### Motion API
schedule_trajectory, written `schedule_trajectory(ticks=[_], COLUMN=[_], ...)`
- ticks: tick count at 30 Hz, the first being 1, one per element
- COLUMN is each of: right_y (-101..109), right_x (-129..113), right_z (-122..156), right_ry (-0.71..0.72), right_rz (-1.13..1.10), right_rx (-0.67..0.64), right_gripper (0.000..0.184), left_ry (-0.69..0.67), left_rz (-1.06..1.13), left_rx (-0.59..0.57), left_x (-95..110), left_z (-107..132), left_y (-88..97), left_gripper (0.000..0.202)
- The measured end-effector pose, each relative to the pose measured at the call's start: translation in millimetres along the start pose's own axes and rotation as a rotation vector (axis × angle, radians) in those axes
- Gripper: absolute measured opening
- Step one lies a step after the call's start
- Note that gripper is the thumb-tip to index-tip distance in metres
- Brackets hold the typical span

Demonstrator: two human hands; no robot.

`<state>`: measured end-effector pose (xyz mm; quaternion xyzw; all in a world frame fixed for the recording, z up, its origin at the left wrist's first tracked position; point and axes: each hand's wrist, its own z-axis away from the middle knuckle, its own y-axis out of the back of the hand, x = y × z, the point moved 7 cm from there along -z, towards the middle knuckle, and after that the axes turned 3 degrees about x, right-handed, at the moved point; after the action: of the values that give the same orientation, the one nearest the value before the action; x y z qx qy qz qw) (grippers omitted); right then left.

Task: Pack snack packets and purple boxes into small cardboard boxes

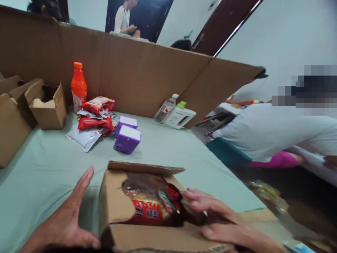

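A brown cardboard box [116, 207] sits in front of me with its flaps partly raised. Through its open top I see a snack bag [154, 207] in red and clear plastic. My left hand [67, 218] is just left of the box, fingers stretched and thumb apart, holding nothing. At the right end of the box, my right hand [221, 218] grips the cardboard, its fingers at the end flap and the thumb over the near flap. Part of that hand's grip is blurred.
Ahead lie purple boxes [127, 139], red snack packets [95, 123], a white pouch [84, 138] and an orange bottle [78, 88]. A clear bottle [166, 109] leans by a white jug [180, 116]. Small cartons [50, 114] stand left. A cardboard wall [131, 73] borders the table; a person [276, 130] bends at right.
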<state>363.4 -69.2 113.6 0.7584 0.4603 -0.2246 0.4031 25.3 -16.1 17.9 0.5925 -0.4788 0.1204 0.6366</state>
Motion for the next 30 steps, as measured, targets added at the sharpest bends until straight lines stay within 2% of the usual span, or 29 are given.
schedule_trajectory(ticks=[3, 6, 9, 11, 13, 15, 17, 19, 23, 25, 27, 30], right_y=[-47.1, -76.6, -81.9, -77.4, -75.3, -81.5, -98.5, -120.7, -154.9, -162.2, -162.3, -142.9], right_x=[-26.1, -36.4, -32.2, -26.4, -22.5, -23.3, -26.6, -27.5, -19.4, -15.5, -18.9, -34.5], right_z=[-20.1, -26.5, -27.0, -33.3, -46.5, -64.0, -78.6, -86.7, -87.7, -85.2, -84.0, -92.2], right_ry=[0.168, 0.23, 0.099, -0.034, -0.075, -0.002, 0.106, 0.181, 0.241, 0.245, 0.25, 0.224], right_rz=[-0.171, -0.221, -0.285, -0.288, -0.107, 0.174, 0.379, 0.494, 0.661, 0.695, 0.614, 0.315], right_rx=[-0.147, -0.371, -0.58, -0.636, -0.645, -0.656, -0.727, -0.852, -1.055, -1.082, -1.053, -0.868], right_gripper=[0.02, 0.021, 0.043, 0.05, 0.045, 0.04, 0.039, 0.035, 0.008, 0.018, 0.027, 0.033], left_ry=[0.055, 0.098, 0.125, 0.138, 0.141, 0.128, 0.097, 0.072, 0.059, 0.052, 0.05, 0.079], left_rz=[0.083, 0.092, 0.131, 0.18, 0.233, 0.272, 0.278, 0.283, 0.335, 0.348, 0.334, 0.293], left_rx=[0.013, 0.078, 0.089, 0.078, 0.053, 0.042, 0.046, 0.056, 0.059, 0.058, 0.06, 0.098], left_x=[-2.4, -11.6, -14.6, -13.7, -12.4, -12.3, -13.8, -17.1, -24.5, -27.2, -30.0, -34.1], left_z=[7.4, 17.5, 20.6, 16.5, 10.4, 6.1, 5.2, 7.4, 12.8, 14.0, 14.1, 10.8], left_y=[4.8, 15.4, 16.6, 14.2, 10.8, 8.7, 7.5, 5.6, -3.1, -7.5, -10.3, -8.2], left_gripper=[0.145, 0.141, 0.144, 0.143, 0.14, 0.134, 0.131, 0.13, 0.132, 0.13, 0.13, 0.129])
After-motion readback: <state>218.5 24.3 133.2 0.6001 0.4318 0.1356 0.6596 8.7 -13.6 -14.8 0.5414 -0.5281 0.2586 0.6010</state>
